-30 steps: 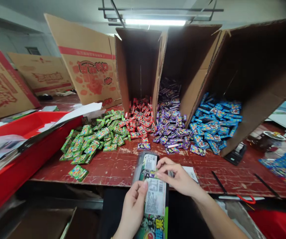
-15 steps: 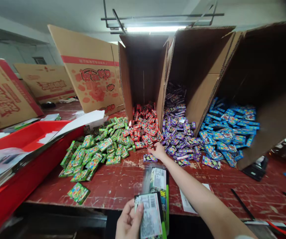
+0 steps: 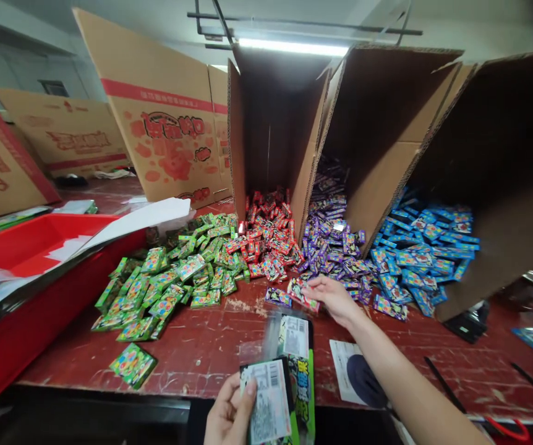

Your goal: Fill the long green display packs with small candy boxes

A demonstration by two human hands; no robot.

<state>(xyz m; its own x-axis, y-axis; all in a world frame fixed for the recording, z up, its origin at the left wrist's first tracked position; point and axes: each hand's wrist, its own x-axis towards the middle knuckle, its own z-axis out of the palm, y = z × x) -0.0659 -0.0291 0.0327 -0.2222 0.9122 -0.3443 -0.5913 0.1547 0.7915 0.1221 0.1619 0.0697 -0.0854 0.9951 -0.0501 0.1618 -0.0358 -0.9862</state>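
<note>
My left hand grips a flat printed packaging bag with a white label and barcode, its thumb on top. A second such bag, black and green, lies beneath and beyond it at the table's front edge. My right hand pinches a small red candy box just above the table. Beside that box a single purple candy box rests on the tabletop. Behind it spreads a pile of red boxes, with purple boxes to its right.
Green boxes are heaped at left, blue boxes at right. Tall cardboard cartons stand open behind the piles. A red tray holding papers sits at the left. A paper sheet lies near my right forearm on the red table.
My right hand has drawn back from the red pile toward me, now with a red candy box in its fingers. My left hand still holds the bag. The view has shifted slightly.
</note>
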